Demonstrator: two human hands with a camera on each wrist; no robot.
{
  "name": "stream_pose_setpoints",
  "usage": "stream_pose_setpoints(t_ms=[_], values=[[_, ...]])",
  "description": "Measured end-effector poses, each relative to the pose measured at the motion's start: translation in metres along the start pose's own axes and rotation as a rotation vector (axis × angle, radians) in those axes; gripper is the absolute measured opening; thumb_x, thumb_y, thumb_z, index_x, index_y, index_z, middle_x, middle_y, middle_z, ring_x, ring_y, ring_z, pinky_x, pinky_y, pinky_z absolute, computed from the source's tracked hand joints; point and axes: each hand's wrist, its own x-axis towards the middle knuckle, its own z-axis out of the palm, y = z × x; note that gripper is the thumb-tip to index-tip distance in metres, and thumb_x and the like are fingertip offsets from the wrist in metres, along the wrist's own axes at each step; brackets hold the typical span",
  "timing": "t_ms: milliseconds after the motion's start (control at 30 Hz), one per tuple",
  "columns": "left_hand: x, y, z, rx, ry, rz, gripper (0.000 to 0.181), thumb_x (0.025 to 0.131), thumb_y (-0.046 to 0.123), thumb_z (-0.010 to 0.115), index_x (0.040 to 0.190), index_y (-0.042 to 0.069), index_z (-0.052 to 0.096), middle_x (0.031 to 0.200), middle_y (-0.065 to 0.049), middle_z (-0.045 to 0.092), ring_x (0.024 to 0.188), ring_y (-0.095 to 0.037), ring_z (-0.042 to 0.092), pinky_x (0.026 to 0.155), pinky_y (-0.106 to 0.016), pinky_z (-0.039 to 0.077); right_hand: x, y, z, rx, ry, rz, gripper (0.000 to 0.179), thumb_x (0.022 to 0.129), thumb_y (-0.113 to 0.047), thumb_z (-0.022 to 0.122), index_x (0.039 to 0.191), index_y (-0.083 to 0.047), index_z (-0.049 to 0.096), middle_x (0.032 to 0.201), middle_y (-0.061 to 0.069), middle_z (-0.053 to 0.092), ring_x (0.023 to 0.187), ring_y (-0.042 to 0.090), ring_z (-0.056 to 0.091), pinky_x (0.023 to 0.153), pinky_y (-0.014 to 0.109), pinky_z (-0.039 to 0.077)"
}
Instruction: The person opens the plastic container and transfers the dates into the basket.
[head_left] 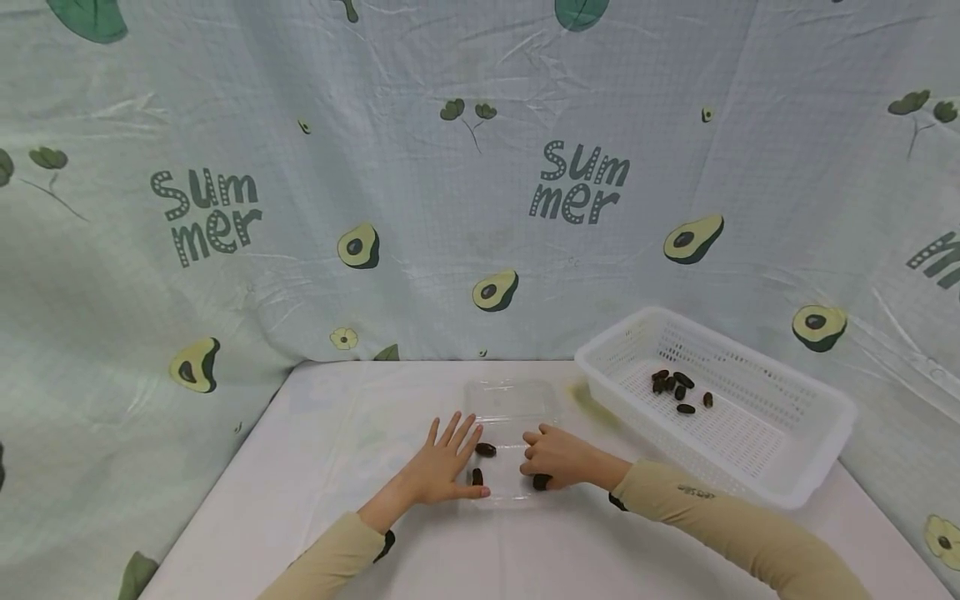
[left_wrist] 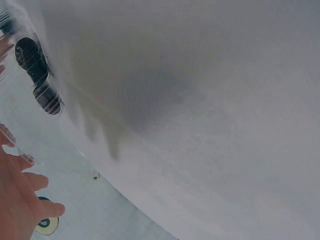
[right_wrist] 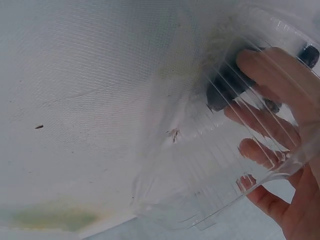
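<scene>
A clear plastic clamshell box (head_left: 506, 502) lies on the table with its lid (head_left: 513, 402) folded back, away from me. My left hand (head_left: 438, 468) has its fingers spread along the box's left side. Close to those fingers, two dark dates (head_left: 486, 450) lie inside, and the left wrist view shows them through the clear wall. Reaching into the right part of the box, my right hand (head_left: 561, 458) pinches a third date (right_wrist: 227, 87) between thumb and finger near the front right corner. The ribbed wall covers part of this grip in the right wrist view.
To the right stands a white perforated plastic basket (head_left: 780, 446), set at an angle, with several dates (head_left: 680, 392) on its floor. A yellowish-green stain (head_left: 594, 406) marks the tablecloth between box and basket. Behind the table hangs a printed curtain (head_left: 420, 192).
</scene>
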Motion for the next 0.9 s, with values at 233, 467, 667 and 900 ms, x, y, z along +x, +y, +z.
stream_pose_setpoints(t_ms=[233,467,667,900], values=[[0.0,0.0,0.0,0.012,-0.001,0.0,0.095,0.079,0.073,0.032,0.144,0.006,0.013,0.151,-0.015,0.009,0.138,-0.036,0.007,0.105,-0.059,0.011,0.001,-0.001,-0.002,0.02,-0.031,0.009,0.018,0.071,-0.039,0.071,0.084,-0.034,0.06,0.076,-0.015,0.063,0.071,0.006,0.041,0.059,0.024,0.034],[0.0,-0.001,0.0,0.018,-0.012,0.003,0.095,0.079,0.074,0.03,0.144,0.007,0.012,0.151,-0.014,0.007,0.138,-0.036,0.006,0.105,-0.059,0.009,-0.001,0.002,-0.002,0.028,0.021,0.006,0.021,0.07,-0.039,0.071,0.086,-0.031,0.06,0.075,-0.013,0.061,0.07,0.007,0.04,0.059,0.024,0.034],[0.0,-0.001,-0.003,0.023,-0.013,0.001,0.094,0.079,0.072,0.033,0.144,0.008,0.012,0.151,-0.014,0.009,0.138,-0.036,0.006,0.105,-0.059,0.01,-0.009,0.01,-0.006,-0.009,0.081,0.019,0.028,0.067,-0.041,0.073,0.087,-0.029,0.057,0.075,-0.013,0.058,0.071,0.008,0.041,0.059,0.023,0.035],[-0.001,0.0,-0.004,0.01,-0.004,0.009,0.093,0.08,0.07,0.035,0.144,0.006,0.014,0.15,-0.015,0.01,0.138,-0.036,0.008,0.104,-0.06,0.011,-0.033,0.022,-0.026,-0.061,0.165,0.055,0.023,0.068,-0.038,0.072,0.082,-0.028,0.056,0.072,-0.011,0.05,0.069,0.009,0.038,0.057,0.022,0.026]])
